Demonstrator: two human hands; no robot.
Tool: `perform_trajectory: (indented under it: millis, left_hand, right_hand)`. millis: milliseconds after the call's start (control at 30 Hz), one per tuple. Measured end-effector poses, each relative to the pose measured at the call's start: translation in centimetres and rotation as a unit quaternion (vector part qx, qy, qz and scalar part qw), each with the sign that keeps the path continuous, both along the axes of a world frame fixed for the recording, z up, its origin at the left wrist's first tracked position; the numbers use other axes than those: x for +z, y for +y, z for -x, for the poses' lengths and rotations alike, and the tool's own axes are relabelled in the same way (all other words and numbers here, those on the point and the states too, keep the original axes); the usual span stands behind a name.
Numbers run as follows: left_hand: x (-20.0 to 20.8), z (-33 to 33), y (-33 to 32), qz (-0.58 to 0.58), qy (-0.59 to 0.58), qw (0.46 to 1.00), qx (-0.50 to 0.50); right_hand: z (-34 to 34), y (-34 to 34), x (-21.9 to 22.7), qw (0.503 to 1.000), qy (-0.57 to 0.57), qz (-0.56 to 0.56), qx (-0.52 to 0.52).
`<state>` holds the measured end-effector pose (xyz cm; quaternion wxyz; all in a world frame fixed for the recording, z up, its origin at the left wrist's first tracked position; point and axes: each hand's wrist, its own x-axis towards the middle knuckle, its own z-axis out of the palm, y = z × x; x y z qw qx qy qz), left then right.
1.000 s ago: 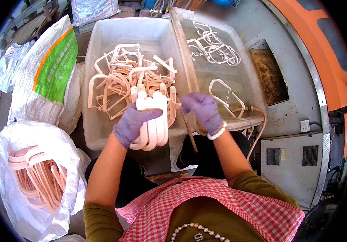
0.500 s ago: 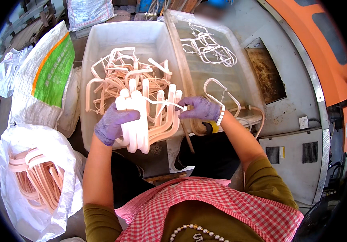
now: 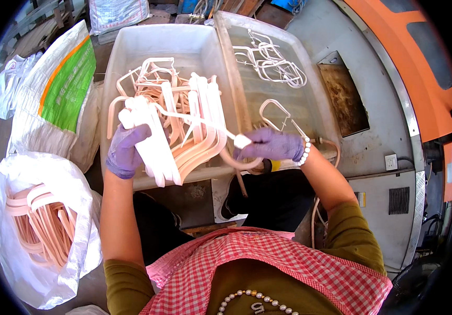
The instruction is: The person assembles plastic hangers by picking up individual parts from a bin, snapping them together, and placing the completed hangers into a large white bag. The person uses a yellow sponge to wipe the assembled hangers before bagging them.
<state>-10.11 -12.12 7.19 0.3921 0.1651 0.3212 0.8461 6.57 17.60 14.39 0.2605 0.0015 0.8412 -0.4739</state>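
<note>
My left hand (image 3: 126, 149), in a purple glove, is closed round a bundle of pale pink, curved plastic bars (image 3: 155, 144). They hang over the near end of a white tub (image 3: 165, 34). My right hand (image 3: 270, 145), also gloved, pinches the pale end of a thin plastic strip (image 3: 205, 122) that stretches across from the bundle. Below its fingers a curved pink bar (image 3: 241, 164) shows, blurred; whether it joins the strip, I cannot tell. More curved bars (image 3: 155, 73) lie jumbled in the tub, partly hidden by the bundle.
A second tub (image 3: 304, 52) on the right holds thin white plastic strips (image 3: 273, 60). An open white bag (image 3: 87, 210) at lower left contains stacked pink bars (image 3: 47, 226). Behind it stands a green and white sack (image 3: 68, 89). A grey and orange machine (image 3: 394, 105) borders the right side.
My left hand has moved left with the bundle, which now leans more. My right hand has shifted slightly right, drawing the strip out between both hands. A blurred curved bar now shows beneath it.
</note>
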Motion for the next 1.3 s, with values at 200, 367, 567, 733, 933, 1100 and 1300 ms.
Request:
perform_trajectory:
  millis: [200,367,567,733,933,1100,1300]
  left_hand:
    - [1.0,-0.7,0.7,0.060,0.030,0.996,0.059]
    - [0.7,-1.9,3.5,0.240,0.120,0.963,0.002]
    - [-0.4,-2.3,5.0,0.275,0.183,0.941,0.080]
    - [-2.0,-2.2,5.4,0.335,0.202,0.913,0.119]
    - [-0.8,-2.5,6.3,0.346,0.215,0.905,0.122]
    - [-2.0,-1.7,6.2,0.283,0.129,0.940,0.140]
    - [-3.0,-1.9,3.6,0.290,0.115,0.934,0.172]
  right_hand:
    - [1.6,-1.4,1.1,0.904,0.139,-0.402,0.036]
    - [5.3,2.6,-1.3,0.821,0.176,-0.521,-0.152]
    - [8.2,-1.2,-2.0,0.888,0.139,-0.152,-0.411]
    - [10.0,1.8,-6.6,0.774,0.183,-0.584,-0.161]
    - [13.6,0.0,-6.8,0.830,0.159,-0.454,-0.284]
    - [14.4,-2.4,-6.3,0.883,0.074,0.150,-0.439]
    - [12.1,3.9,-1.5,0.796,0.235,0.232,-0.507]
